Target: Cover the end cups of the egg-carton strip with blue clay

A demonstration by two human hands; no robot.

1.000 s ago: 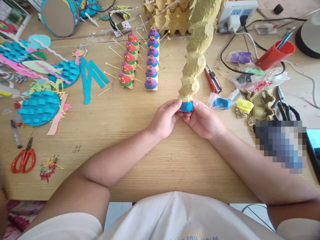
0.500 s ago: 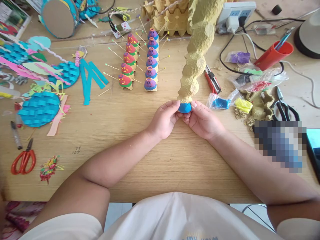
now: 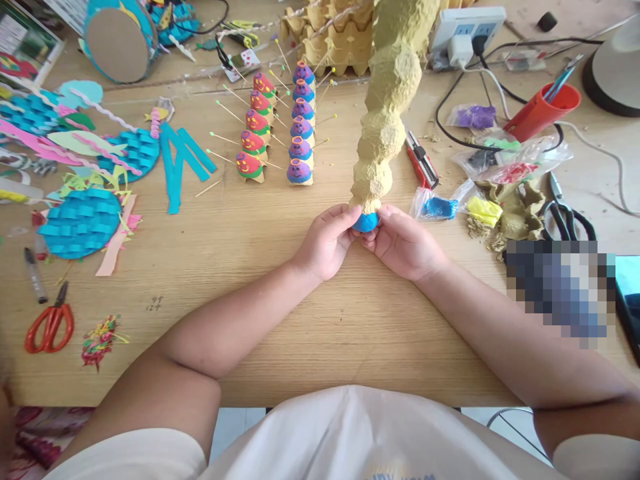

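1. Head view: changed little vs 1 s ago. Moved carton strip (image 3: 380, 133) a touch down/left in frame, approx. as w/ cutter (image 3: 421, 160) nearby; kept same pinch.
2. Grasping blue clay (image 3: 366, 223) at strip's near end w/ both L hand (image 3: 327, 245) & R hand (image 3: 405, 245), thumbs at its sides, other fingers curled under.
3. Holding strip abt. mid-table (image 3: 280, 300); can't tell if touching it.
4. Pointing blue end back twd shirt (image 3: 325, 440); running long axis away, leaning slightly R, past top edge of frame.
5. Containing slim blue items (image 3: 565, 80): red cup (image 3: 530, 115), apparently tilted.
6. Wrapping blue lump (image 3: 443, 208): clear bag (image 3: 463, 193), near R hand; wrapping red lump (image 3: 517, 173): another, farther off.
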